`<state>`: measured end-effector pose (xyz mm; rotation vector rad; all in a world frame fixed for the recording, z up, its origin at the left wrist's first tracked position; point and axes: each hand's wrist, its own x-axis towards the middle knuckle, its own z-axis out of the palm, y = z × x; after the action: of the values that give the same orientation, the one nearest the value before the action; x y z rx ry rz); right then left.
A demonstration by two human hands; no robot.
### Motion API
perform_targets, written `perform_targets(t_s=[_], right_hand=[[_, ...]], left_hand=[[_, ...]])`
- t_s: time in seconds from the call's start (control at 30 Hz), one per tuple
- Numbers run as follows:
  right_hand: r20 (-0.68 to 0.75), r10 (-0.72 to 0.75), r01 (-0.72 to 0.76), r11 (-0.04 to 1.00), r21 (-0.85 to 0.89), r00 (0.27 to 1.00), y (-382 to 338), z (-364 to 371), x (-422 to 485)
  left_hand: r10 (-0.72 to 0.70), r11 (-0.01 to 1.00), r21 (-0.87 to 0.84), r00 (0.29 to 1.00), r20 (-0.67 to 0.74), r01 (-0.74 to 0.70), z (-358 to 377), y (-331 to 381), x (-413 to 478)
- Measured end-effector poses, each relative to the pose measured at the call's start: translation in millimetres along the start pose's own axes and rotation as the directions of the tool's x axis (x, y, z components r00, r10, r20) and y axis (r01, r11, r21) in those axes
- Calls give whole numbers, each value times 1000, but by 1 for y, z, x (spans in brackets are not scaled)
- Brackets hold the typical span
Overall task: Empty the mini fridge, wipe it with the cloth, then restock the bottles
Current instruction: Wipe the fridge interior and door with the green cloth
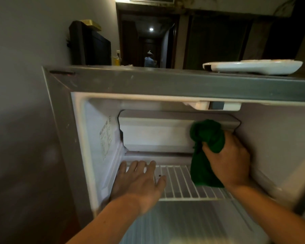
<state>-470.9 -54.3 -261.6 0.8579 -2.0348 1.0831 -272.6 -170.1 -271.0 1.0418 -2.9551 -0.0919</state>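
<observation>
Green cloth [201, 171], soft and light, sits inside the mini fridge [148, 81] at its right side. It is bunched in the right grip [231, 159], whose fingers and thumb curl round its upper half. It will likely crumple rather than push back, so a fistful near the middle, as here, seems the best hold for pressing it flat. Its long axis runs roughly up and down: the wadded top reaches the right end of the freezer box [157, 132], and the loose tail hangs toward the wire shelf [180, 182]. The left grip [139, 180] holds nothing, its fingers straight, palm down on the shelf's left end. No bottles show inside.
</observation>
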Motion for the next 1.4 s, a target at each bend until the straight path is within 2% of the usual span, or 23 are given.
perform_targets(t_s=[0.07, 0.13, 0.2, 0.33, 0.4, 0.47, 0.53, 0.6, 0.7, 0.83, 0.97, 1.1, 1.23, 1.3, 1.4], right_hand=[[12, 62, -62, 998, -32, 998, -8, 0, -1], [54, 53, -49, 996, -75, 997, -19, -1, 0], [133, -70, 85, 990, -115, 989, -34, -1, 1], [268, -294, 341, 929, -145, 917, -88, 8, 0], [320, -378, 438, 888, -142, 869, -124, 20, -3], [357, -477, 553, 820, -148, 803, -156, 33, -6], [397, -506, 603, 780, -169, 766, -176, 40, -7], [422, -526, 642, 740, -201, 738, -174, 41, -6], [499, -540, 701, 679, -218, 678, -149, 35, -7], [580, -445, 680, 677, -282, 683, -110, 15, 1], [648, -354, 685, 626, -373, 675, -89, -1, 12], [631, -261, 619, 645, -449, 730, -73, -12, 13], [599, -101, 486, 697, -527, 794, -55, -20, 13], [602, -17, 406, 753, -518, 799, -43, -23, 12], [590, 128, 152, 903, -402, 797, -25, -24, 12]], left_hand=[[8, 1000, 5, 1000, -3, -8, 0, -1, -1], [12, 1000, 11, 1000, -4, -12, 1, -1, 0], [10, 1000, 23, 1000, 10, -10, 2, -1, 1], [29, 998, 54, 1000, -1, -28, 3, -2, 1], [55, 990, 133, 998, -12, -53, 4, -3, 1], [57, 986, 156, 998, 34, -62, 5, -3, 0], [27, 999, 32, 996, 90, -30, 4, -3, -1], [16, 999, -38, 997, 75, -14, 0, -3, -2], [43, 992, 118, 999, -19, -40, -1, -2, -3], [41, 991, 127, 999, -32, -37, 3, -3, -2], [24, 992, 120, 999, 21, -26, 4, -5, 0], [-5, 998, 67, 1000, 16, 4, 1, -3, -3], [-2, 999, 40, 1000, -6, 3, 0, -4, -2], [0, 1000, 22, 1000, 1, 0, 1, -3, -2], [0, 999, 34, 1000, 16, 0, -3, -2, -2]])
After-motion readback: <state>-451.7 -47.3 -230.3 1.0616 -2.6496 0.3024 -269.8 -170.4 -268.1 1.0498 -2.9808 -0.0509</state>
